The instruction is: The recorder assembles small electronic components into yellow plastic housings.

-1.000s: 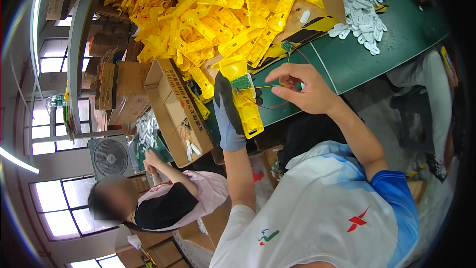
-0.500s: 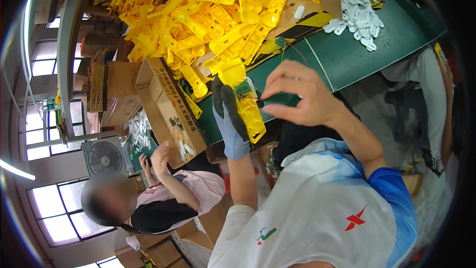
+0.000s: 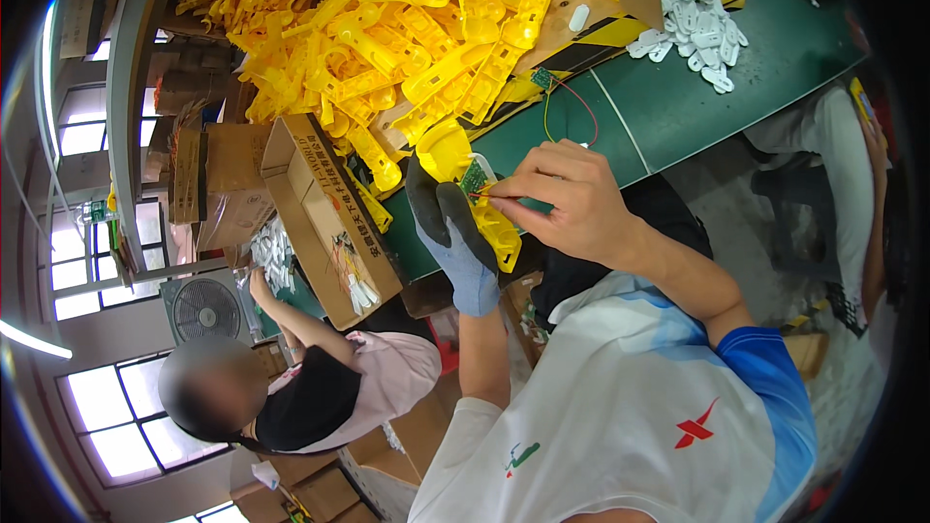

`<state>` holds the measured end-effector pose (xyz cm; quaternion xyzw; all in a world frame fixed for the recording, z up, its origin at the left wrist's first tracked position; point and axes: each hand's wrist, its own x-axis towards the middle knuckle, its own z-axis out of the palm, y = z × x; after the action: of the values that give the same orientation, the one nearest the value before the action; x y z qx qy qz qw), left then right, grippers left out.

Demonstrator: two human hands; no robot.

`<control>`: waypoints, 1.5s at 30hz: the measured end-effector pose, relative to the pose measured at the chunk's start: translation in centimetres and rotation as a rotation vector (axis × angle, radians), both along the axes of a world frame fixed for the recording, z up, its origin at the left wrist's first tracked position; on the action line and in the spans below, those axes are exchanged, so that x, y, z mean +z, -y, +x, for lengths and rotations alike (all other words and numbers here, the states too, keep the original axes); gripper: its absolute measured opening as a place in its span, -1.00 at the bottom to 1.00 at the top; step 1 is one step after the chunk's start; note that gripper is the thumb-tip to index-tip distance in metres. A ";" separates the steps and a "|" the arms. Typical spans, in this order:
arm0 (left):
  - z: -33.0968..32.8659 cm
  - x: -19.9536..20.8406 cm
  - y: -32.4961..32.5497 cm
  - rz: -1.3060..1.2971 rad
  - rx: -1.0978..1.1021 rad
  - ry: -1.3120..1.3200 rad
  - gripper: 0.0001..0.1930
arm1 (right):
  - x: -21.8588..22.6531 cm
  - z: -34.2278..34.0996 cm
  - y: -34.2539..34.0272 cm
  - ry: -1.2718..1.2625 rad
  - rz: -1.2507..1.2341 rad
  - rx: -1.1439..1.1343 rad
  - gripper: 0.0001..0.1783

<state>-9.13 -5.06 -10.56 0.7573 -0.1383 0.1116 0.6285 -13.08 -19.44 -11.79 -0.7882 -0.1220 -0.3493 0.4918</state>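
Note:
My left hand [image 3: 457, 237], in a grey-blue glove with dark fingers, is closed around a long yellow plastic housing [image 3: 498, 237]. A small green circuit board [image 3: 473, 177] sits tilted at the middle of the housing, beside a white oval piece [image 3: 485, 166]. With thumb and forefinger pinched, my bare right hand [image 3: 567, 196] grips thin wires [image 3: 482, 195] at the board's edge. The fingertips partly hide the wires' ends. Beyond my hands, another green circuit board [image 3: 542, 78] with a red and a yellow wire lies on the green table.
Yellow housings [image 3: 387, 39] form a large heap at the back. White oval pieces [image 3: 693, 19] are piled at the back right. A cardboard box [image 3: 380, 276] with wired parts and white pieces stands at left. Past it sits a co-worker [image 3: 329, 387], near a fan [image 3: 203, 308].
My right hand has moved left and down to the board, its fingers now pinching the wires. The board looks more tilted. The co-worker's arm has reached farther away.

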 end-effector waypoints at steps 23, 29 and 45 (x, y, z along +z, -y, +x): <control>-1.4 -0.8 0.5 -0.044 -0.531 -0.432 -0.39 | 5.7 0.2 9.0 -0.292 -0.587 0.275 -0.83; -3.1 -1.5 3.7 -0.164 -0.657 -0.604 -0.45 | 3.3 -0.4 10.4 -0.102 0.212 -0.024 -0.80; -5.5 -4.3 10.3 -0.153 -0.507 -0.477 -0.52 | -6.1 -10.2 9.4 -0.642 0.700 0.210 -0.36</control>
<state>-14.59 -15.39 -14.89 0.6543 -0.1623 -0.2177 0.7058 -23.29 -28.81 -17.91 -0.6265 0.0817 -0.0570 0.7730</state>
